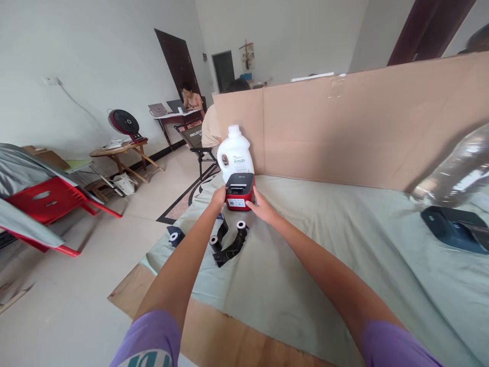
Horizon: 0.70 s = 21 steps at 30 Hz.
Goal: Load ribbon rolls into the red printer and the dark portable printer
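A small red and black label printer (240,190) sits at the far end of the cloth-covered table, both my arms stretched out to it. My left hand (219,195) grips its left side, and my right hand (263,205) is wrapped on its right side with the thumb at the front edge. Right behind the printer stands a white jug (236,155) with a handle and cap. Nearer to me lie several dark rolls: one roll (175,237) at the left, another roll (216,243) in the middle, and a partly unwound dark strip (231,251).
A tall cardboard panel (305,132) runs along the table's back. At the right lie a dark blue device (454,227) and a clear plastic-wrapped bundle (454,168). Leftward are a red chair (49,204), a fan (125,122) on a wooden stool, and a seated person (192,99).
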Motion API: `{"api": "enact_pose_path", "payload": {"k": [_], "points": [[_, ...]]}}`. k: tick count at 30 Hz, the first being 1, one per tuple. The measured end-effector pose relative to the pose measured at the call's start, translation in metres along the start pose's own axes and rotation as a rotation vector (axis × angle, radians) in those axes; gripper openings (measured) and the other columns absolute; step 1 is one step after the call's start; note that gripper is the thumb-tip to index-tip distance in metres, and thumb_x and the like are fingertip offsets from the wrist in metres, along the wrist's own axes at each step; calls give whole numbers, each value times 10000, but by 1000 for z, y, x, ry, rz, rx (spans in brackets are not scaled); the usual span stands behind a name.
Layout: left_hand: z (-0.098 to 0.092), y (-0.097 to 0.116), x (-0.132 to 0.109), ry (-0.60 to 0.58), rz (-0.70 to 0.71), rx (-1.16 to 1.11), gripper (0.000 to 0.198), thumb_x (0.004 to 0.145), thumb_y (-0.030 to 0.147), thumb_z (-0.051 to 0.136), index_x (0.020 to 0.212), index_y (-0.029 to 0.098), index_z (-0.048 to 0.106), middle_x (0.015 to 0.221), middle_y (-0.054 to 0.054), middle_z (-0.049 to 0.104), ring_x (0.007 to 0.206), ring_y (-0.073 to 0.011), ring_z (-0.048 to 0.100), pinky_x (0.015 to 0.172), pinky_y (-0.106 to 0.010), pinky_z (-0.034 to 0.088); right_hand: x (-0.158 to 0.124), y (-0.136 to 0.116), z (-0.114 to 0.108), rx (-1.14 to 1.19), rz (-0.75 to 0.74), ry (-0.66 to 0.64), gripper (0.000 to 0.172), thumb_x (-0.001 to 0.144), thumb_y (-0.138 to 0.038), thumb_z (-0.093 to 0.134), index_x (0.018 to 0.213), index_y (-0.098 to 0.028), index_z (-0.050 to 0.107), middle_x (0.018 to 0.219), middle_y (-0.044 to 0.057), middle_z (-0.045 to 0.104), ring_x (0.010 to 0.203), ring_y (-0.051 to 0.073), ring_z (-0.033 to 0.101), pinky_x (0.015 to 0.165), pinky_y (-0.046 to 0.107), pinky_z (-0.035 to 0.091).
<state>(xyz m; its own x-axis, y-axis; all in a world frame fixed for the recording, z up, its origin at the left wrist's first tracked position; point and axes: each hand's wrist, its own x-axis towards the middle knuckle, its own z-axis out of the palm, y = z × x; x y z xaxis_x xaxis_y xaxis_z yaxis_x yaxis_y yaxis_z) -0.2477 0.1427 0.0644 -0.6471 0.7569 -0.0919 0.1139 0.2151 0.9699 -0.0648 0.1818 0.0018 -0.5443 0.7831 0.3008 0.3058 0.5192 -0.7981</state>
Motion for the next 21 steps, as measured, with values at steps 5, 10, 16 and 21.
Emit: {"api": "enact_pose_path", "payload": {"k": [5, 10, 16, 21], "points": [[6, 5, -68, 178, 390, 39, 415, 927, 284, 417, 1281, 170, 601, 1427, -103, 590, 1349, -216, 515, 1140, -337, 388, -97, 22, -97, -197, 11, -4, 710, 928, -521, 500, 1561, -229, 363, 1588, 88, 419, 1464, 318, 363, 1193, 518, 314], [34, -54, -168, -331, 676, 535, 419, 941, 386, 459, 1260, 197, 655, 1313, -95, 683, 1246, -258, 622, 1133, -430, 431, -234, 77, -243, -559, 222, 314, 573, 861, -426, 528, 1357, -143, 580, 1354, 168, 619, 1271, 356, 530, 1129, 523, 365], [42, -105, -217, -626, 892, 1005, 581, 1015, 429, 363, 1548, 200, 394, 1630, -90, 326, 1536, -256, 259, 1247, -544, 220, -337, 98, -357, -811, 695, 820, 664, 813, -505, 581, 1334, -96, 532, 1313, 238, 569, 1252, 413, 468, 1039, 530, 363], [39, -102, -218, -591, 914, 1125, 575, 1031, 427, 327, 1573, 236, 346, 1633, -75, 315, 1534, -241, 258, 1236, -532, 258, -329, 103, -371, -678, 935, 821, 1068, 693, -691, 693, 1486, -87, 309, 1407, 283, 493, 1316, 480, 420, 1037, 567, 354]]}}
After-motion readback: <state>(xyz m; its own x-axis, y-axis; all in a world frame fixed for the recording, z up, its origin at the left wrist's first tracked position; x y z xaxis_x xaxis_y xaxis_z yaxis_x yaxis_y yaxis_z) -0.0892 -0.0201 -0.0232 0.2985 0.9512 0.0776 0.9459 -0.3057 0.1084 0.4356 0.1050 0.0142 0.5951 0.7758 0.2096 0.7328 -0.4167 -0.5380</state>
